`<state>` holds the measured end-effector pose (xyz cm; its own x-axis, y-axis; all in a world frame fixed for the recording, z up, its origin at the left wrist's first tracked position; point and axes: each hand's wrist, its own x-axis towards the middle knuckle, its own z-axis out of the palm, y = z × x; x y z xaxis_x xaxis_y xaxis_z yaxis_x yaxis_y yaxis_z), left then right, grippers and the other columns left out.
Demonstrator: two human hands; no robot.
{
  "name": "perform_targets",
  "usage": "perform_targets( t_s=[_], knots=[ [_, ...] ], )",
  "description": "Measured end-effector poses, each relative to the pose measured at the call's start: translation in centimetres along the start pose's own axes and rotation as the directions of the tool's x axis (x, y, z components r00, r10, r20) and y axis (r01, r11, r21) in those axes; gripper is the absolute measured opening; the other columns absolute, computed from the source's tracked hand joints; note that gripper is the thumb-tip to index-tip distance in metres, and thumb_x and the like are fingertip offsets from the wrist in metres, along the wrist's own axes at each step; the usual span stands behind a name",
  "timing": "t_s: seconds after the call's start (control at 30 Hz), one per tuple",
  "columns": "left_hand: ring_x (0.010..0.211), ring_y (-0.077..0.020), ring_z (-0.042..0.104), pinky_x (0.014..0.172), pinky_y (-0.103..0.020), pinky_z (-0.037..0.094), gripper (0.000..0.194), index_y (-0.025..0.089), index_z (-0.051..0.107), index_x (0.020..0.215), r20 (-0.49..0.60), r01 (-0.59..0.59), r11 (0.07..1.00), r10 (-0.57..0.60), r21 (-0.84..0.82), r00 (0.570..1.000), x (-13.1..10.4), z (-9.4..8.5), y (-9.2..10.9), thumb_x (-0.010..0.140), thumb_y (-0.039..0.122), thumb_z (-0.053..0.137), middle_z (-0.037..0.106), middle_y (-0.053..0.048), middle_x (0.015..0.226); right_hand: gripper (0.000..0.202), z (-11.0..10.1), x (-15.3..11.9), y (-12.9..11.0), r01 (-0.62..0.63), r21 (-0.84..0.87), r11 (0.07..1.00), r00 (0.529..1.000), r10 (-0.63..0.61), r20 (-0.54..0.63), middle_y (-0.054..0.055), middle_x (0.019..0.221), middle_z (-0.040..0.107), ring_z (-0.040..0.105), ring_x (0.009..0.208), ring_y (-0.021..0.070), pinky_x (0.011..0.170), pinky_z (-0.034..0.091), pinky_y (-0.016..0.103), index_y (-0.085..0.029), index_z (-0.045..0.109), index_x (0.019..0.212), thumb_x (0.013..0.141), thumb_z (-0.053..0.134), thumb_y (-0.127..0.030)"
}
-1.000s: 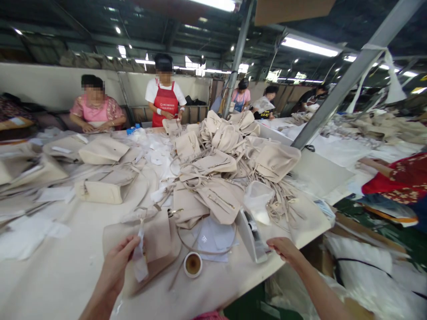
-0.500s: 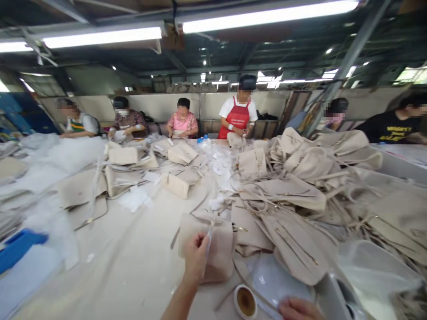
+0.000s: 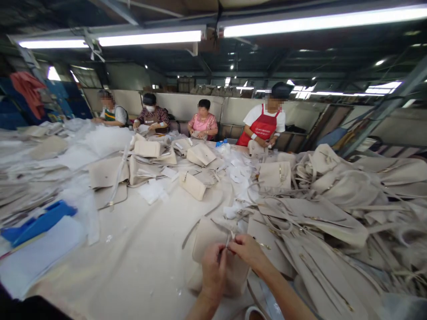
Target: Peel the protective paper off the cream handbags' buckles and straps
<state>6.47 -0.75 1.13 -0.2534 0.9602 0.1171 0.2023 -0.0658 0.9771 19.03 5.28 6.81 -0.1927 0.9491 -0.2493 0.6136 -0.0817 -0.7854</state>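
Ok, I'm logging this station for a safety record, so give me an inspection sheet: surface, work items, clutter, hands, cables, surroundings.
Surface: pale table, small clear scraps on it.
Work items: beige bag lying under both hands.
Clutter: heaped beige bags at right; white wrapping beyond; blue tray-like object at left.
Hands: left hand pinches a thin pale strip; right hand has fingers at it, grip unclear.
Cables: nothing seen on the table.
Surroundings: four co-workers opposite; lit tube lamps overhead.
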Motion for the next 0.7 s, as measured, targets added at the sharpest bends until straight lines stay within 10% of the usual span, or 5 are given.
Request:
perform_targets(
  t_s=[0.2, 0.43, 0.7],
  knots=[
    [0.092, -0.0270, 0.059, 0.087, -0.036, 0.042, 0.027, 0.020, 0.071, 0.103, 0.050, -0.088, 0.995, 0.087, 0.034, 0.995, 0.2, -0.9, 0.6, 0.086, 0.027, 0.052, 0.069, -0.012, 0.095, 0.022, 0.4, 0.4, -0.3, -0.045, 0.035, 0.998, 0.998, 0.044, 0.042, -0.002, 0.044, 0.051, 0.047, 0.048, 0.0128, 0.050, 0.031, 0.025, -0.019, 0.060, 0.047, 0.068, 0.058, -0.028],
    [0.059, -0.0157, 0.051, 0.058, -0.026, 0.037, 0.012, 0.017, 0.063, 0.058, 0.211, 0.380, 0.898, -0.336, -0.222, 0.918, 2.2, -1.4, 2.5, 0.066, 0.027, 0.062, 0.058, -0.001, 0.058, 0.011, -0.2, -1.3, 0.1, -0.135, 0.232, 0.963, 0.981, 0.097, 0.170, -0.006, 0.048, 0.051, 0.044, 0.046, 0.0099, 0.044, 0.028, 0.021, -0.019, 0.064, 0.068, 0.059, 0.060, -0.025],
    [0.049, -0.0111, 0.047, 0.050, -0.023, 0.032, 0.026, 0.019, 0.051, 0.065, 0.239, 0.465, 0.808, -0.401, -0.361, 0.884, 1.8, -1.7, 1.6, 0.059, 0.033, 0.072, 0.057, 0.003, 0.055, 0.020, 2.9, -1.0, 1.0, -0.060, 0.448, 0.892, 0.997, 0.079, -0.024, -0.004, 0.056, 0.061, 0.046, 0.043, 0.0102, 0.040, 0.028, 0.021, -0.022, 0.060, 0.072, 0.055, 0.060, -0.032]
  ],
)
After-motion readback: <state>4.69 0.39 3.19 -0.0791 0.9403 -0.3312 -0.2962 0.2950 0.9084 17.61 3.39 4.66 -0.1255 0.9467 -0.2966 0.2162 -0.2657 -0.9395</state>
